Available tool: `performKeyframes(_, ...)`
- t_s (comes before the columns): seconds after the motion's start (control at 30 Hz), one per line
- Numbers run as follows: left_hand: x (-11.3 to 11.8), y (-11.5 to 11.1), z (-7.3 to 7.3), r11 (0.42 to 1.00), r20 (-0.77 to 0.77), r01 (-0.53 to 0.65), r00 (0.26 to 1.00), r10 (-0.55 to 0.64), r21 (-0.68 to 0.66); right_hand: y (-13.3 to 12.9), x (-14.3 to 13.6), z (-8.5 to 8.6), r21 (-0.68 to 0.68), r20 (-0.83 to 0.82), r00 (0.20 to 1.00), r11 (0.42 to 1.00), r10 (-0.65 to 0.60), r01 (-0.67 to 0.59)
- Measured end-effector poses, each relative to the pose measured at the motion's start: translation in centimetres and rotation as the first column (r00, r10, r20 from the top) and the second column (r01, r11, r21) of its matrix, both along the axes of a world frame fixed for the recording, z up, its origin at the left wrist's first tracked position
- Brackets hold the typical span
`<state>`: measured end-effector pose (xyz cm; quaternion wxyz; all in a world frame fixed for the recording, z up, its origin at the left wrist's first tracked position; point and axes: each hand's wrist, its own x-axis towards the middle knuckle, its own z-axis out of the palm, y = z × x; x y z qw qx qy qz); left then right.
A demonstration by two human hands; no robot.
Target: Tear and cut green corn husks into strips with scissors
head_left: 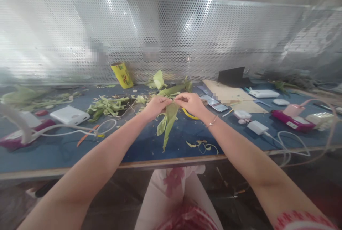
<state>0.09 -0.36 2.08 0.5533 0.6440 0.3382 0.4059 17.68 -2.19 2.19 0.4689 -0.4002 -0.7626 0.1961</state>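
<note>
Left hand (pixel 157 107) and right hand (pixel 191 104) are both seen to the right of the yellow tube (pixel 122 76) and closer to the person than it is. With the tube as the mark, the left hand is the nearer one and the right hand is farther off. The leaf (pixel 172 110) is held between them. Its top end is pinched by the fingers of both hands, and the fingertips are brought almost together there. How hard it is gripped cannot be told.

The long way of the leaf is pointed away from the tube, down toward the person, and its thin tip is bent a little toward the left-hand side. So the rest of the leaf is left loose below the fingers, and neither hand is placed much nearer to its top end than the other. Whether the table (pixel 144 148) is touched by the tip cannot be told.

A pile of greens (pixel 109 107) is set on the near side of the tube. More big leaves (pixel 175 89) are seen to the right of the tube, just past the hands. The phone (pixel 213 102) is laid farther right of the tube, beyond the right hand.
</note>
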Motion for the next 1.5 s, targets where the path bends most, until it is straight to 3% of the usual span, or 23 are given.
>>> performKeyframes(0.27,-0.2,-0.4,0.5,0.999,-0.009,0.011,1.0,-0.011,-0.032,0.2,0.2,-0.1,0.139,0.053,0.998,0.99,-0.032,0.025)
performKeyframes(0.57,-0.1,-1.0,1.0,0.992,0.082,0.069,0.995,-0.06,-0.105,-0.1,0.3,0.1,0.285,0.155,0.984,0.958,-0.086,0.039)
performKeyframes(1.07,0.1,-0.8,0.7,0.969,0.123,0.03,0.992,0.0,-0.244,-0.4,0.3,0.4,0.32,0.216,0.975,0.947,-0.043,-0.029)
performKeyframes(1.5,-0.1,-0.9,0.9,0.977,0.086,0.06,0.995,-0.043,-0.204,-0.2,0.4,0.2,0.387,0.27,0.962,0.919,-0.041,-0.07)
